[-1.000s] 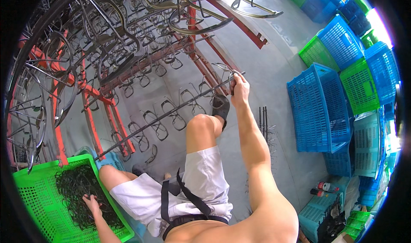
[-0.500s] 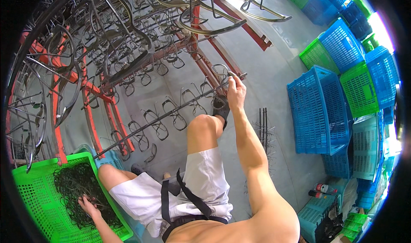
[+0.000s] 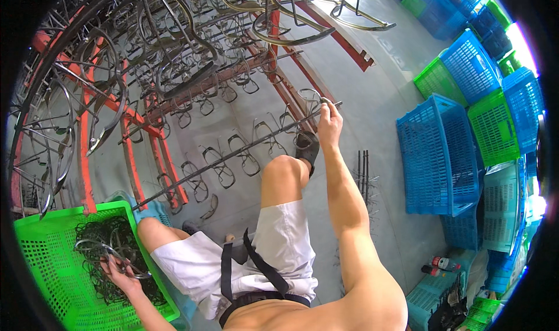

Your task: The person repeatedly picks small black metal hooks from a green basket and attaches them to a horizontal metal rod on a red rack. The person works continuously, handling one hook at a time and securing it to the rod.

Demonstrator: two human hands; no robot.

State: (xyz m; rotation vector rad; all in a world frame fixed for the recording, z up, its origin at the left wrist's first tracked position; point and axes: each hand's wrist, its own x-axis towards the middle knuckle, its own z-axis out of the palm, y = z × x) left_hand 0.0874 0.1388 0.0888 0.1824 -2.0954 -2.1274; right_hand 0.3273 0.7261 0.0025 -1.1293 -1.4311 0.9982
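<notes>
Green plastic forms the basket at the lower left of the view, with a dark heap of thin pieces inside. Over that heap the left hand has its fingers curled round a glossy glasses frame. Near the upper middle, the right hand grips the far end of a rod, which slants down toward the basket. Several hanging frames line the rod; whether the loop by the right fingertips is pinched or merely hangs, I cannot tell. The step in hand looks like taking a piece at the basket while the rod is steadied. The next move probably calls for a level rod and freeing the held piece without snagging its neighbours.
</notes>
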